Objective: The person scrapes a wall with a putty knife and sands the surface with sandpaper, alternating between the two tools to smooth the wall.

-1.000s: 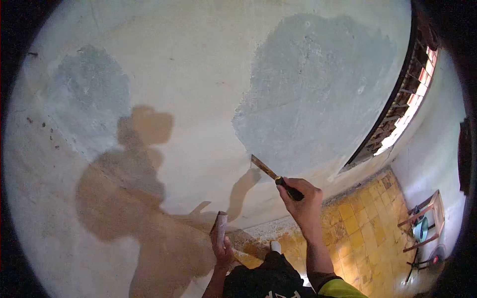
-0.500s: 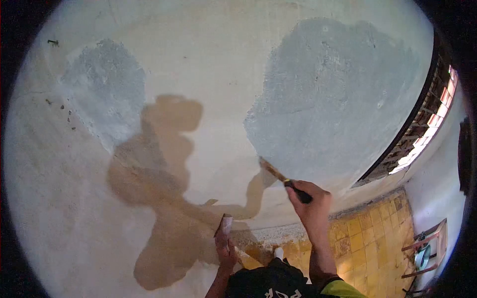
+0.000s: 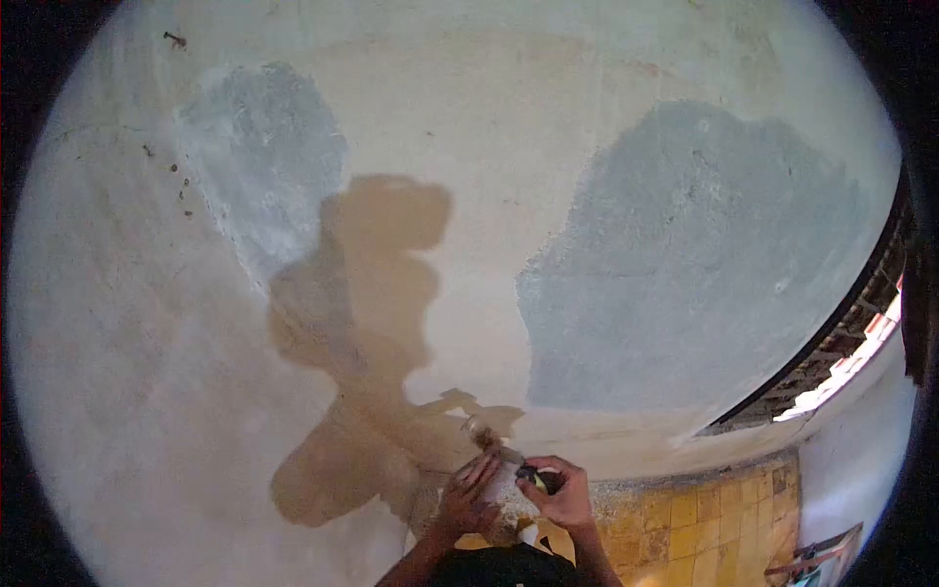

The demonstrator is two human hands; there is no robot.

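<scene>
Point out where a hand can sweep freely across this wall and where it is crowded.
Free: the cream wall between the two grey scraped patches, left and right, and the broad bare stretch at far left. Crowded: low centre, where the left hand and right hand meet around the scraper, just above the yellow tiled floor.

Bare-armed worker in dark clothes

Both forearms are uncovered; left hand and right hand wear no gloves, above a black garment.

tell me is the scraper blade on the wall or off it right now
Off it: the scraper sits between both hands, right hand gripping its handle.
</scene>
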